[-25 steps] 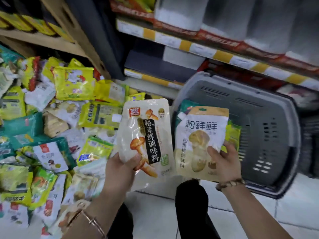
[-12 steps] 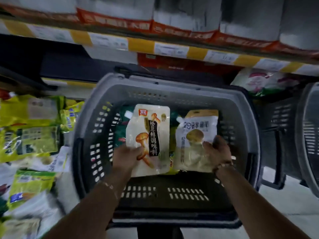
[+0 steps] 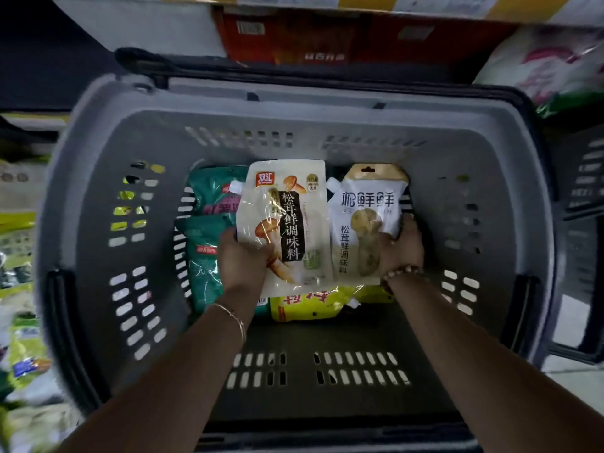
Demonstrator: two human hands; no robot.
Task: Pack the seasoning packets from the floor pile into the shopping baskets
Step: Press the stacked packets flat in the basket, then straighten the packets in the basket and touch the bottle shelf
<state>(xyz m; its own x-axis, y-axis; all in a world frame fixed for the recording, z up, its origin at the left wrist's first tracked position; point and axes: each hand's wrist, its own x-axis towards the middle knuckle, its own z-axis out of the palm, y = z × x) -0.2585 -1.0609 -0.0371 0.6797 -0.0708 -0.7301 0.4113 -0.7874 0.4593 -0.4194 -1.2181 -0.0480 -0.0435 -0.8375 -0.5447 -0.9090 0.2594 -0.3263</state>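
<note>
Both my hands reach down into a grey shopping basket (image 3: 98, 178). My left hand (image 3: 243, 258) grips a cream mushroom seasoning packet (image 3: 294, 204) with a black label strip, held flat near the basket floor. My right hand (image 3: 400, 248) grips a white spouted pouch (image 3: 366, 204) with a tan top, just to its right. Beneath them lie green packets (image 3: 209, 204) at the left and a yellow packet (image 3: 307, 305) at the front.
The floor pile of yellow and green packets (image 3: 19, 322) shows at the left edge, partly blurred. Store shelving with a red box (image 3: 327, 37) runs behind the basket. A second grey basket (image 3: 585, 191) stands at the right, and a white bag (image 3: 549, 60) rests on the shelf.
Both hands carried their packets from beside the floor pile over the basket rim and lowered them deep inside. My view swung right and down onto the basket.
</note>
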